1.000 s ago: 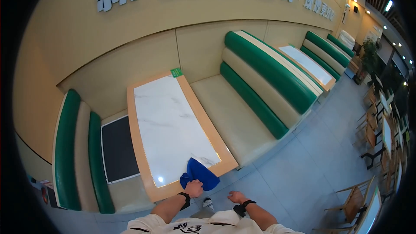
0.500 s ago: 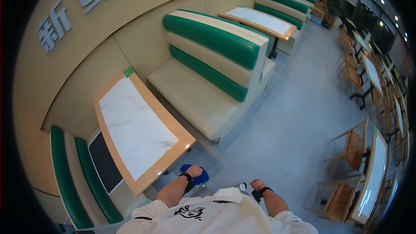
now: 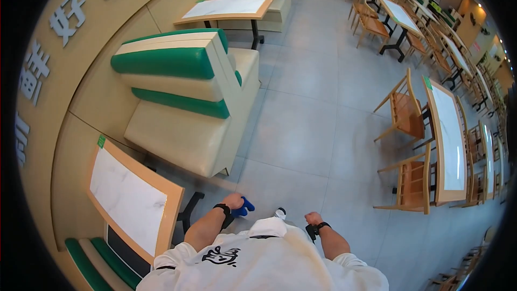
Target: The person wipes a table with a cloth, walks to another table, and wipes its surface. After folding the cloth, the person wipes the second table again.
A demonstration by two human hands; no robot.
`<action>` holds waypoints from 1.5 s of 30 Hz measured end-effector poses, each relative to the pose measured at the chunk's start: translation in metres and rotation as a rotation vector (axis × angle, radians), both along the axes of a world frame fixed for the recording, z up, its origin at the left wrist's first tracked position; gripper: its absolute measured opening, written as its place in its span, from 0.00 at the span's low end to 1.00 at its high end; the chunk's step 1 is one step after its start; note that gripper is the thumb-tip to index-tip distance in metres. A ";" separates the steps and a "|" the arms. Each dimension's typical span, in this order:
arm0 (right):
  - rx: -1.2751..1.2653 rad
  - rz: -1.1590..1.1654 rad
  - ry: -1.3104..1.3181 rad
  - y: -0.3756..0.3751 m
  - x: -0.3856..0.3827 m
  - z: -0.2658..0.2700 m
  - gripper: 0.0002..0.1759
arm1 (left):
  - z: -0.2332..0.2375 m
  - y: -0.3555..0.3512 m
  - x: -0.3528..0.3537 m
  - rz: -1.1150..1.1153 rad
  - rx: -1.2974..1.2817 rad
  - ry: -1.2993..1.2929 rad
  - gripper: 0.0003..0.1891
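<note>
My left hand [image 3: 233, 201] is closed around a bunched blue cloth [image 3: 245, 207], which sticks out past the fingers on the right. A black band circles that wrist. My right hand [image 3: 313, 219] hangs over the floor with its fingers curled in, and nothing shows in it. It also wears a black wristband, with a dark device beside it. Left of my left arm stands a table [image 3: 173, 187] with a wooden border and a white marbled top. Neither hand touches it.
A green and beige booth bench [image 3: 177, 129] stands ahead on the left, with another wooden-edged table [image 3: 226, 6] behind it. Wooden chairs [image 3: 413, 183] surround a long table [image 3: 448, 134] on the right. Grey tiled floor [image 3: 288, 129] runs between the two sides.
My view has turned right and moved forward along the aisle. The near table and booth have shifted left and down. The blue cloth stays in my left hand.
</note>
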State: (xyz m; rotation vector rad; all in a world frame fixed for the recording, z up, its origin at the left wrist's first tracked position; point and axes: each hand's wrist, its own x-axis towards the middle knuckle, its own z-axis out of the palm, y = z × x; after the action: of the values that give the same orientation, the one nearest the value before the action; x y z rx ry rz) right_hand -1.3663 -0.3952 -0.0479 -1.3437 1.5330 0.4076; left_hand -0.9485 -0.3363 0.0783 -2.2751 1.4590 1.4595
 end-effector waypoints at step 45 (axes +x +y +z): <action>-0.149 -1.105 -0.188 0.053 -0.204 -0.042 0.12 | -0.094 -0.343 -0.173 -0.408 -0.392 -0.047 0.19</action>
State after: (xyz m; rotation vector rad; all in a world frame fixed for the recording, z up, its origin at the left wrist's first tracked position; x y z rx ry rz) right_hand -1.5703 -0.3420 -0.0903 -0.4500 1.8963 -0.5171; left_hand -1.1217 -0.6794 -0.0159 -1.9923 2.1899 1.0699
